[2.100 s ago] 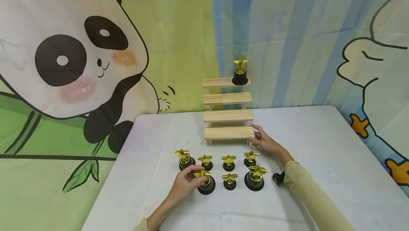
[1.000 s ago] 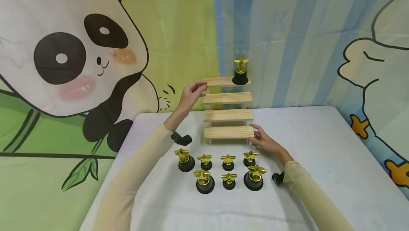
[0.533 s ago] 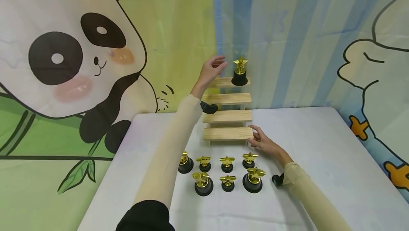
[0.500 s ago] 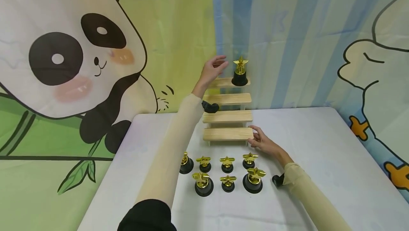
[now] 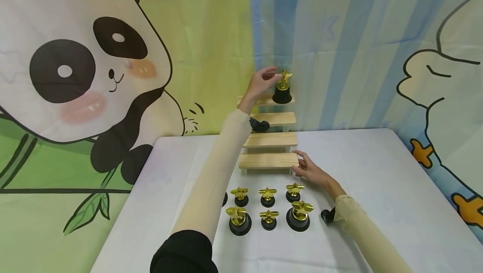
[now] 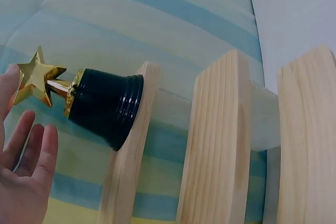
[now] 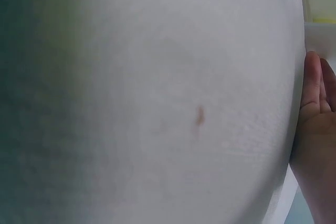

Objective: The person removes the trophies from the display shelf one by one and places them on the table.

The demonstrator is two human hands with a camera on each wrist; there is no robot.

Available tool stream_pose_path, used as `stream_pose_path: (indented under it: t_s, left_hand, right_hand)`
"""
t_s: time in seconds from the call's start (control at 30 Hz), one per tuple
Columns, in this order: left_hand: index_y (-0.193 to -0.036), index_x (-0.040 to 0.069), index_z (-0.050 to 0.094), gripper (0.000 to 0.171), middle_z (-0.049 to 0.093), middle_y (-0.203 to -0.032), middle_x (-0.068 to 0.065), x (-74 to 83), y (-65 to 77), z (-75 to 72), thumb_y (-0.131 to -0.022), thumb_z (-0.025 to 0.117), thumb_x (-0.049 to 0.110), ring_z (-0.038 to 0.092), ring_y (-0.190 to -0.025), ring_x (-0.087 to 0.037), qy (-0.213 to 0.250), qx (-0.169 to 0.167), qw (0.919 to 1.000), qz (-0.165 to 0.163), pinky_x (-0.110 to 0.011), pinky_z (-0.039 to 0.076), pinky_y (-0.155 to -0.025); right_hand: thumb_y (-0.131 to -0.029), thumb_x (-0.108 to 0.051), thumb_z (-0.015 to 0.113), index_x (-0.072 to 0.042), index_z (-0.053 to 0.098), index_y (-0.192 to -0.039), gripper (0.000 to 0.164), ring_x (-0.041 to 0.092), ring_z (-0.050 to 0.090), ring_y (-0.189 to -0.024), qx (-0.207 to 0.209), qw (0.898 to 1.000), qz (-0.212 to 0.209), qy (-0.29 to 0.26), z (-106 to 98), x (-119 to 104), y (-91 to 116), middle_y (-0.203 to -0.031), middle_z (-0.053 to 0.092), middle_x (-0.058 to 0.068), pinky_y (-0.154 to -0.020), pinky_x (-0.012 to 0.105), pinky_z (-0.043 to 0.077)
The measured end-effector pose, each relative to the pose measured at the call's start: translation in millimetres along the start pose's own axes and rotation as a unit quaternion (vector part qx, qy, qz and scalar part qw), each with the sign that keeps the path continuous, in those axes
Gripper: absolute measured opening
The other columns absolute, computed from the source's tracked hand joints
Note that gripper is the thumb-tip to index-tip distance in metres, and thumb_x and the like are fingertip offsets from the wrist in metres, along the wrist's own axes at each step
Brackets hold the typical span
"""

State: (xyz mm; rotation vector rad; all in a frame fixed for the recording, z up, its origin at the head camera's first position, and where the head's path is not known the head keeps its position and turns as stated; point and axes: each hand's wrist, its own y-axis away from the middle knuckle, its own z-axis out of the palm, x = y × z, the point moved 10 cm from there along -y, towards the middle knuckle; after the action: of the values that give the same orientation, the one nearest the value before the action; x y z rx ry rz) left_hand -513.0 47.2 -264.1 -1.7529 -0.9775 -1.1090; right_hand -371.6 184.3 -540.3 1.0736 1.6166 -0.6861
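A gold star trophy [image 5: 282, 90] with a black base stands at the right end of the top step of a wooden tiered display stand [image 5: 268, 160]. My left hand [image 5: 260, 83] reaches beside its star from the left. In the left wrist view, the thumb of that left hand [image 6: 26, 171] overlaps the star's edge, and the other fingers are loosely spread below the trophy [image 6: 105, 106]. Whether the thumb touches is unclear. My right hand [image 5: 311, 172] holds the right end of the lowest step, its fingers and thumb about the plank's end; the right wrist view shows only part of the hand [image 7: 317, 129].
On the white table [image 5: 377, 172], several star trophies stand before the rack, among them a small trophy [image 5: 268, 219] and a larger trophy [image 5: 298, 216]. My left sleeve [image 5: 211, 172] covers most of another at the left. A printed curtain [image 5: 215, 55] hangs behind.
My left hand has left the front-left trophy on the table, risen past the rack's left side and moved right to the trophy on the top step. The right hand has stayed in place.
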Motion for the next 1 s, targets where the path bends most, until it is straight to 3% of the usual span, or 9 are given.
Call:
stream_pose_path:
  t_s: [0.17,0.37,0.5,0.67,0.87,1.0]
  left_hand:
    - [-0.134,0.012,0.058,0.043,0.057,-0.139,-0.007,-15.8,-11.3,6.6,-0.093,0.066,0.021,0.056,-0.123,-0.022,-0.014,0.012,0.9998,-0.001,-0.028,0.051,-0.097]
    - [-0.131,0.016,0.061,0.043,0.058,-0.138,-0.003,-21.9,-17.8,9.1,-0.091,0.069,0.026,0.056,-0.121,-0.019,0.000,0.026,0.9996,-0.007,-0.027,0.052,-0.094]
    - [-0.127,0.020,0.063,0.040,0.061,-0.132,0.000,-28.4,-26.6,11.2,-0.089,0.070,0.031,0.057,-0.116,-0.016,-0.016,0.034,0.9993,0.004,-0.025,0.051,-0.093]
    - [-0.127,0.019,0.064,0.039,0.062,-0.129,-0.001,-28.5,-27.4,9.2,-0.090,0.069,0.032,0.060,-0.113,-0.016,-0.035,0.037,0.9986,0.017,-0.026,0.053,-0.092]
    - [-0.128,0.015,0.063,0.040,0.062,-0.130,-0.005,-28.1,-23.5,0.4,-0.091,0.068,0.029,0.062,-0.114,-0.019,-0.046,0.047,0.9971,0.038,-0.026,0.054,-0.092]
    - [-0.128,0.013,0.064,0.039,0.063,-0.128,-0.008,-32.3,-18.5,-18.6,-0.091,0.068,0.026,0.062,-0.113,-0.021,-0.051,0.067,0.9957,0.040,-0.026,0.055,-0.091]
  right_hand:
    - [-0.102,-0.024,0.049,-0.012,0.006,-0.153,0.067,0.041,0.051,-0.122,-0.001,1.000,-0.003,-0.003,1,1,4,-0.144,0.038,0.036,-0.097,0.042,0.051]
    - [-0.103,-0.025,0.048,-0.013,0.005,-0.153,0.067,0.043,0.046,-0.129,-0.006,1.000,-0.004,-0.004,3,1,1,-0.149,0.032,0.034,-0.101,0.046,0.050]
    - [-0.103,-0.026,0.049,-0.014,0.006,-0.153,0.067,0.040,0.049,-0.126,-0.002,1.000,0.001,0.000,1,0,1,-0.149,0.034,0.033,-0.100,0.045,0.050]
    - [-0.103,-0.027,0.048,-0.015,0.006,-0.153,0.066,0.040,0.050,-0.124,-0.004,1.000,0.003,0.005,2,-1,0,-0.148,0.035,0.033,-0.101,0.046,0.049]
    - [-0.103,-0.025,0.048,-0.014,0.006,-0.153,0.066,0.040,0.050,-0.125,-0.006,1.000,0.000,0.001,3,-2,-1,-0.146,0.036,0.034,-0.101,0.047,0.049]
    - [-0.103,-0.025,0.049,-0.014,0.007,-0.153,0.066,0.040,0.049,-0.125,-0.007,1.000,-0.003,-0.003,6,-4,-3,-0.146,0.036,0.034,-0.100,0.046,0.049]
